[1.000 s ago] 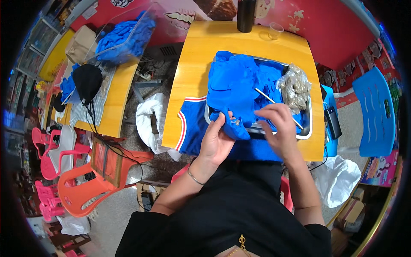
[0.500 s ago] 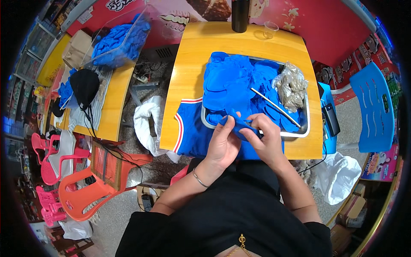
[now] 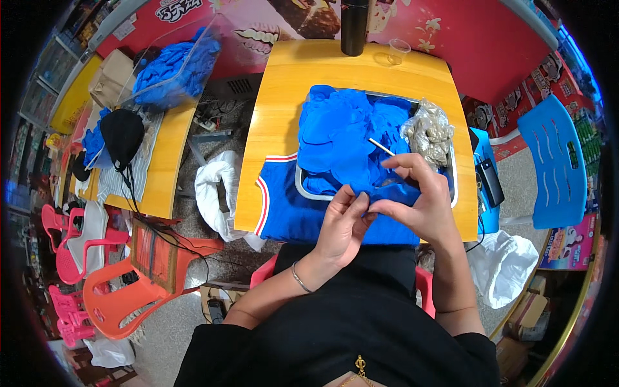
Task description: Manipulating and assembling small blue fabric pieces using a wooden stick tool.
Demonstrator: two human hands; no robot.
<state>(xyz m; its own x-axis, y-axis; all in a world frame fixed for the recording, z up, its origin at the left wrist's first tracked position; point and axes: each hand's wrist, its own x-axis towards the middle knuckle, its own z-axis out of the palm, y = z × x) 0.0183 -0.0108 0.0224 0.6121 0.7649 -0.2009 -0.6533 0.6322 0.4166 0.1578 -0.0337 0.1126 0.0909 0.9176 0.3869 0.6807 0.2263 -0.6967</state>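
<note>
A small blue fabric piece (image 3: 396, 192) is stretched between my two hands, just above the front rim of a metal tray (image 3: 300, 184). My left hand (image 3: 343, 226), with a bracelet at the wrist, pinches one end between thumb and fingers. My right hand (image 3: 425, 200) curls around the other end. Its thumb reaches toward my left fingertips and its index finger arches apart from the thumb; the lower fingers are hidden. Many flat blue fabric pieces (image 3: 332, 126) overlap in the tray. A white stick (image 3: 381, 146) lies on them, partly behind my right hand.
A clear bag of grey-brown lumps (image 3: 429, 132) sits at the tray's right side. Blue cloth with striped trim (image 3: 277, 206) lies under the tray's front. A black bottle (image 3: 353, 29) and clear cup (image 3: 398, 51) stand at the back. A blue chair (image 3: 551, 161) stands right.
My right hand has shifted right and its index finger has lifted away from the thumb. My left hand has moved slightly lower, still pinching the blue piece. The view has tilted a little.
</note>
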